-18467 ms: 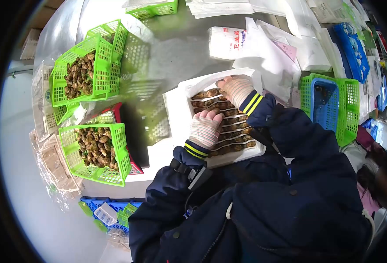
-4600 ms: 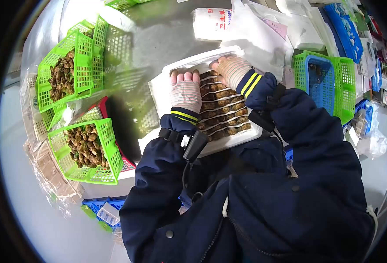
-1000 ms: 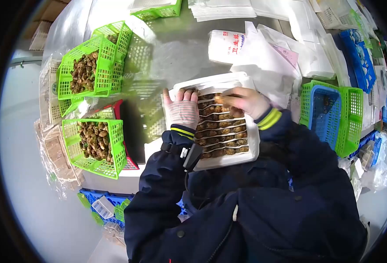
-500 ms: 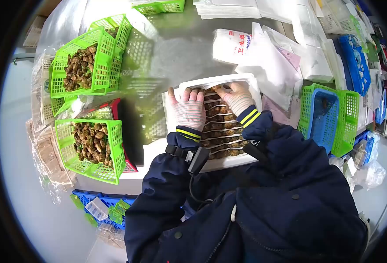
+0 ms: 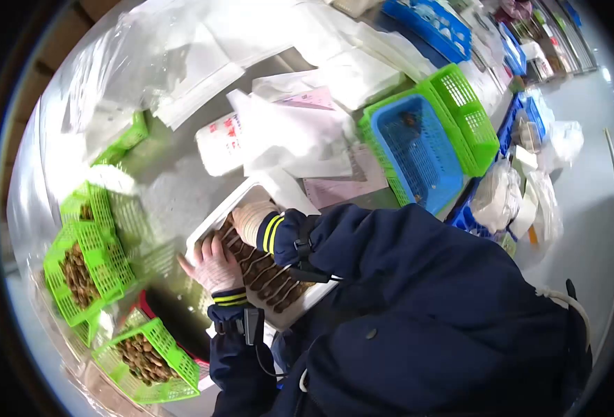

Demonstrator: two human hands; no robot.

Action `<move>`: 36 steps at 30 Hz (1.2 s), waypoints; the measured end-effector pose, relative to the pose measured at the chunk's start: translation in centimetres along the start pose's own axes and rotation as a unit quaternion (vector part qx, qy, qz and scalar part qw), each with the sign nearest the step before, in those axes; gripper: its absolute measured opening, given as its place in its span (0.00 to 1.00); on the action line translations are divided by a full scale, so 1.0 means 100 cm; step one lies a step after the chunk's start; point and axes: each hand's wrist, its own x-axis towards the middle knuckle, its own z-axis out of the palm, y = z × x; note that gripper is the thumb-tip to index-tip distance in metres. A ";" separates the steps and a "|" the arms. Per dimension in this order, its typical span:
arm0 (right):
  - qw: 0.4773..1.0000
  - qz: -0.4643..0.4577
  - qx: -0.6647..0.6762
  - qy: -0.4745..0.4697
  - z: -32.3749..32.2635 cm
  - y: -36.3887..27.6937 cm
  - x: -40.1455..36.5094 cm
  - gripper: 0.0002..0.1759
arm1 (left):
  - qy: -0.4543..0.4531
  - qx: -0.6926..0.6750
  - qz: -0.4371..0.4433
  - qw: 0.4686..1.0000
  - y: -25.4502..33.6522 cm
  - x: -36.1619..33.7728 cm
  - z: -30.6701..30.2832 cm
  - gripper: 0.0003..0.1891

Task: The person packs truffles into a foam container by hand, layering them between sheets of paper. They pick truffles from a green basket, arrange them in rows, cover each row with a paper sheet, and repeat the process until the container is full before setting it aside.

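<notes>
A white foam box (image 5: 284,321) holds rows of small brown lumpy pieces (image 5: 269,279) parted by thin white strips. At its upper left end, my left hand (image 5: 214,265), in a striped glove with bare fingertips, lies over the rim with its fingers apart. My right hand (image 5: 251,221) is bent over the far end of the rows, close to my left hand. Its fingertips are down among the brown pieces, and what they may hold is hidden.
Green baskets (image 5: 123,258) of brown pieces stand at the left. Beyond the box lie white paper sheets (image 5: 296,135) and a printed white packet (image 5: 218,147). A blue basket (image 5: 418,149) sits inside a green one at the right. Plastic bags (image 5: 498,194) hang beyond.
The head view has turned to the right, so the box and baskets appear tilted and shifted left. Both hands remain at the far end of the box.
</notes>
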 end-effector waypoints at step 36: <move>0.887 -0.011 0.396 0.236 -0.058 0.200 -0.159 0.17 | -0.125 -0.255 -0.075 0.956 0.063 0.044 -0.014 0.14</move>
